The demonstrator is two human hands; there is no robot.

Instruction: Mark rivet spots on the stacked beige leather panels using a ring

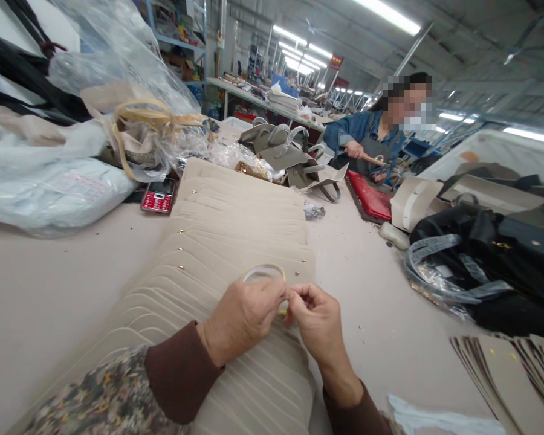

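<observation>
**Both hands pinch a thin loop over the fanned beige panels**

At the lower centre of the frame the left hand (247,317) and the right hand (320,320) meet, knuckles almost touching. The fingers (299,297) of each hand are pressed together at the tips and pinch the ends of a thin loop (263,266), a pale strip with a yellowish edge that arches up just above the hands. A small yellow bit shows in the gap between the two hands; what it is cannot be told.

The loop hangs over a long row of beige panels (236,223), overlapped like fish scales and running from the lower left up to the middle of the frame, several with small gold studs. They lie on the pale table (49,290).

At centre left a red phone (158,196) lies beside the panels, below a heap of plastic bags (118,72) in the upper left. Grey handbags (294,160) stand at upper centre. In the upper right a co-worker's hand (354,150) grips a wooden handle near a red mat (372,196). Black bags (503,254) fill the right edge, and a second fan of panels (508,374) lies at lower right.
</observation>
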